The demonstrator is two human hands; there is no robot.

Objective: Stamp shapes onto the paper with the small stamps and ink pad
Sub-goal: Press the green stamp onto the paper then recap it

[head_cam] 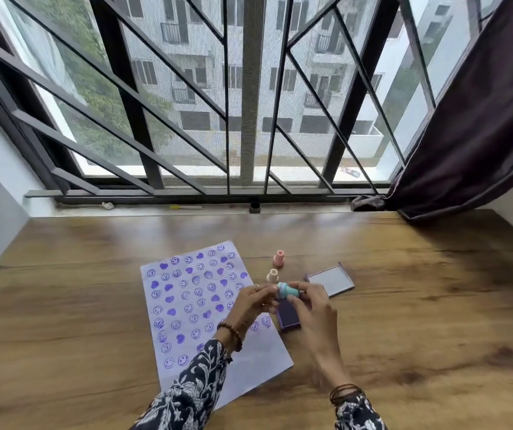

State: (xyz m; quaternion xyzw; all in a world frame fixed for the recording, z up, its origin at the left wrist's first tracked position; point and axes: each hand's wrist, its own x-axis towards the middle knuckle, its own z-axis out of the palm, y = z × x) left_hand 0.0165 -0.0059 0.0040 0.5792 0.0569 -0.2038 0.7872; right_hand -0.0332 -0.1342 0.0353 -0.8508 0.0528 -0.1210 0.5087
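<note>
A white sheet of paper (186, 305) lies on the wooden table, covered with several purple smiley and heart prints. Above the table I hold a small teal stamp (289, 290) sideways between both hands: my left hand (250, 304) pinches its wider end, my right hand (311, 308) grips its narrow end. Just below my hands sits the open purple ink pad (289, 315), partly hidden by my right hand. Its lid (331, 280) lies to the right. A pink stamp (279, 258) and a peach stamp (272, 275) stand upright beside the paper's right edge.
The wooden table (404, 321) runs up to a window sill with a barred window (249, 103). A dark curtain (481, 135) hangs at the right, reaching the table's far right corner. A small black object (254, 207) rests on the sill.
</note>
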